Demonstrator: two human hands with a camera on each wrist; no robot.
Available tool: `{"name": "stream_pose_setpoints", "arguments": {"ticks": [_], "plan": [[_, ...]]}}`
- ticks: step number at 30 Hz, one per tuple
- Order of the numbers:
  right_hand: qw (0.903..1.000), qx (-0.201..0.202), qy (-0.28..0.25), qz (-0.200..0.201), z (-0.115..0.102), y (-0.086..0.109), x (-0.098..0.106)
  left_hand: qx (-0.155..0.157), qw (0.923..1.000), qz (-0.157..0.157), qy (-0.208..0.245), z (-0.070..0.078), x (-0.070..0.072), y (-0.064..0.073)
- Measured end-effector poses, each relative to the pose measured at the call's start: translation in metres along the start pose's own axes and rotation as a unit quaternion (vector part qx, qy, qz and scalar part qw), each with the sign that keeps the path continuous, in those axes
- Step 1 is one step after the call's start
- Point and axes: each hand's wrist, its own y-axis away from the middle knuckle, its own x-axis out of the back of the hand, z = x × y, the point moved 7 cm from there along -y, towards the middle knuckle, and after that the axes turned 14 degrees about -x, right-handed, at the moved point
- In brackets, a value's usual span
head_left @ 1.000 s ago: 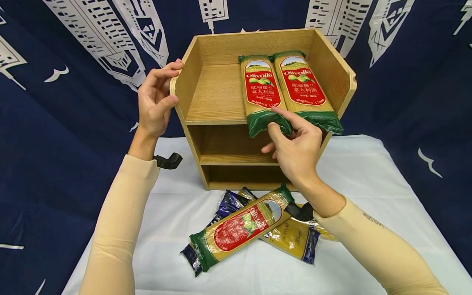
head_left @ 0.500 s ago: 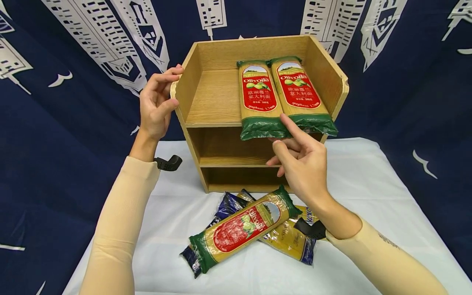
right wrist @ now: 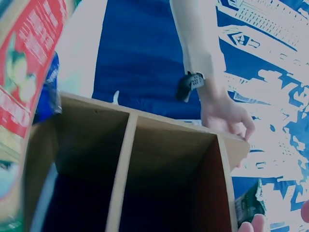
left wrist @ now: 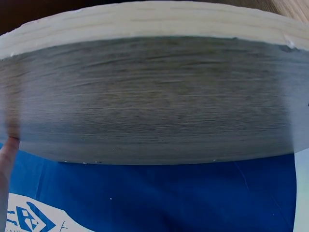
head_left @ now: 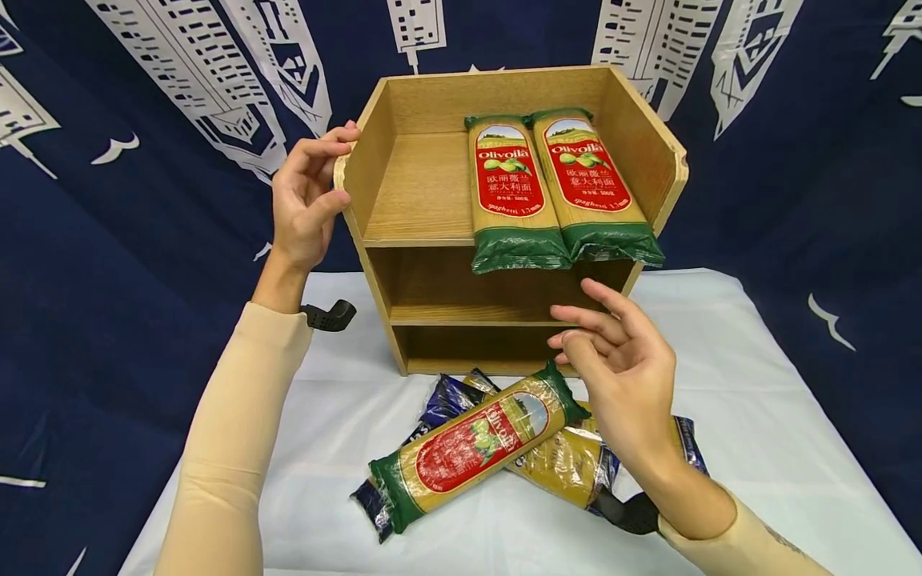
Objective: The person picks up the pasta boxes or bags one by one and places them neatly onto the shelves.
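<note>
My left hand [head_left: 306, 200] holds the left side panel of a small wooden shelf [head_left: 421, 188], thumb at its front edge. Two Olivoilà spaghetti packs with red labels lie side by side on the top board: the left pack [head_left: 510, 180] and the right pack [head_left: 592, 180]. Their green ends stick out over the front edge. Below and in front of them my right hand [head_left: 630, 376] hangs with loosely bent fingers and nothing in it. In the left wrist view the panel's outer face [left wrist: 159, 96] fills most of the picture, a fingertip at its left end.
On the white tablecloth [head_left: 324, 496] in front of the shelf, a third Olivoilà spaghetti pack [head_left: 479, 440] lies slanted across several blue-and-yellow pasta packs [head_left: 569, 464]. Two lower compartments [head_left: 461, 280] face forward. A navy curtain [head_left: 144, 320] with white building prints hangs behind.
My right hand has let go of the left spaghetti pack's green end and moved down, right and toward me. Both upper packs now lie flat side by side. My left hand stays on the panel.
</note>
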Motion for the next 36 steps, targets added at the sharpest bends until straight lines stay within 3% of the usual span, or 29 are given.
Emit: {"name": "stream_pose_setpoints", "arguments": {"ticks": [8,12,15,20,24,28,32,36], "plan": [[0.9992,-0.037,-0.002,-0.013,0.016,0.004,0.005,-0.004,1.0,0.006,0.002,-0.001,-0.001,-0.007],[0.9929,-0.102,0.043,-0.044,0.033,0.004,0.005,-0.009,0.9999,0.013,0.003,-0.003,-0.002,-0.009],[0.9743,-0.192,0.082,-0.084,0.058,0.012,0.003,-0.013,0.9997,0.02,0.005,-0.003,-0.003,-0.01],[0.925,-0.331,0.105,-0.154,0.111,0.043,-0.004,-0.019,0.9995,0.027,0.004,-0.001,-0.003,-0.01],[0.8934,-0.401,0.074,-0.19,0.143,0.069,-0.01,-0.023,0.9993,0.028,-0.002,0.0,-0.003,-0.009],[0.8665,-0.456,0.041,-0.198,0.168,0.092,-0.014,-0.025,0.9991,0.033,-0.007,0.001,-0.001,-0.005],[0.85,-0.491,0.022,-0.191,0.186,0.106,-0.019,-0.022,0.9991,0.036,-0.01,0.0,0.001,-0.002],[0.8445,-0.505,-0.026,-0.175,0.197,0.118,-0.029,-0.018,0.9992,0.034,-0.011,-0.003,0.002,0.002]]}}
